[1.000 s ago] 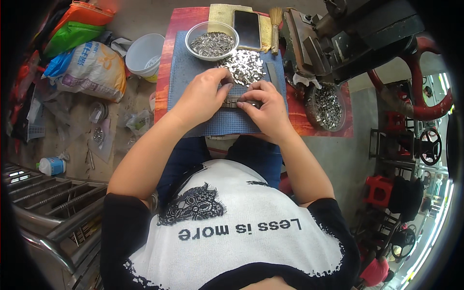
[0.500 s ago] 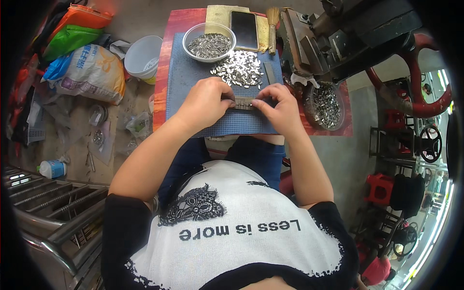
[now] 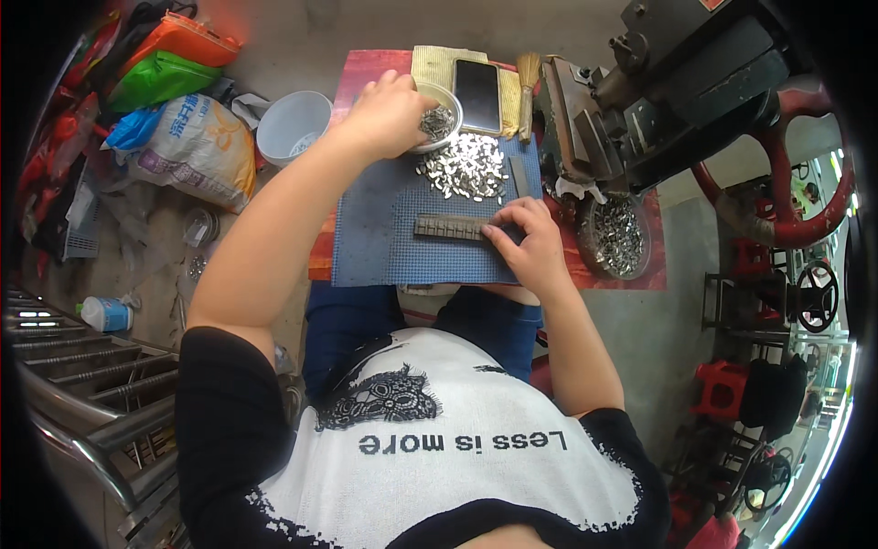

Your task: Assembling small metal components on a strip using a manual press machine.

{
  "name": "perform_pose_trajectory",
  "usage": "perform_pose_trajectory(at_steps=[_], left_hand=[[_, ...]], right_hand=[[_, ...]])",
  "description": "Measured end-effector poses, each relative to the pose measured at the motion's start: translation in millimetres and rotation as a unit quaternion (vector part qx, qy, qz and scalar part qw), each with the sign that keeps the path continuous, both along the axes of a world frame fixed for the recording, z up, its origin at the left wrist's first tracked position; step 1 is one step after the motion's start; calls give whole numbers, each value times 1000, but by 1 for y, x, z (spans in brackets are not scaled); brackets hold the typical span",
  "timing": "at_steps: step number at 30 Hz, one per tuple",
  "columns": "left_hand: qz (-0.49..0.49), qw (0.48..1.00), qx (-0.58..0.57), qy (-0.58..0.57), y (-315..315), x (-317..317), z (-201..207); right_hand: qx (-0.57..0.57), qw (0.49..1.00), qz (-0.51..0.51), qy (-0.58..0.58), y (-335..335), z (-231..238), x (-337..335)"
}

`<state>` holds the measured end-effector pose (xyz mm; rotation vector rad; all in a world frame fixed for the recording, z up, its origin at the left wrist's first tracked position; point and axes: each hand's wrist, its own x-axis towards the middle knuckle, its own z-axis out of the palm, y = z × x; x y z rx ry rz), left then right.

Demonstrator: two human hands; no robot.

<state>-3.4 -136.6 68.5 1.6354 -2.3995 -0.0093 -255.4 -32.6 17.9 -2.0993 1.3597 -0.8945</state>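
My left hand (image 3: 389, 116) reaches over the left side of a clear bowl (image 3: 457, 102), which holds many small metal pieces (image 3: 439, 123). It covers much of the bowl, and its fingertips are hidden. On the blue ribbed mat (image 3: 375, 247) lies a slotted metal bar (image 3: 448, 227) with a row of notches. My right hand (image 3: 526, 236) pinches the bar's right end between thumb and fingers. A loose pile of shiny flat metal pieces (image 3: 468, 166) spreads between bowl and bar. To the right of the pile lies a flat grey metal strip (image 3: 519, 176).
A phone (image 3: 476, 95) on a yellow cloth and a small brush (image 3: 528, 91) lie at the back. A dark machine with a red wheel (image 3: 777, 183) stands at right, a tub of metal pieces (image 3: 615, 236) below it. At left are a white bucket (image 3: 294, 126) and sacks (image 3: 187, 151).
My left hand has let go of the bar's left end and moved up and left to the bowl. My right hand stays at the bar's right end. The whole view has shifted slightly downward.
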Motion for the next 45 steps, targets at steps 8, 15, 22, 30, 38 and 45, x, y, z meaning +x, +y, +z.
perform_pose_trajectory(at_steps=[8,15,22,30,38,45], left_hand=[[-19,1000,12,18,-26,-1,-19],[-53,980,-17,193,-25,16,-32],[-69,941,13,330,-13,18,-31],[-101,980,-16,168,-14,31,-18],[-97,913,89,385,-27,41,-36],[-64,923,63,373,-21,37,-32]], right_hand=[[26,1000,-1,-2,-2,3,-1],[-39,999,8,-30,-36,17,6],[-22,994,22,106,-112,48,76],[175,978,113,1,-142,44,87],[88,988,113,53,-140,60,94],[223,969,65,-88,-151,54,91]])
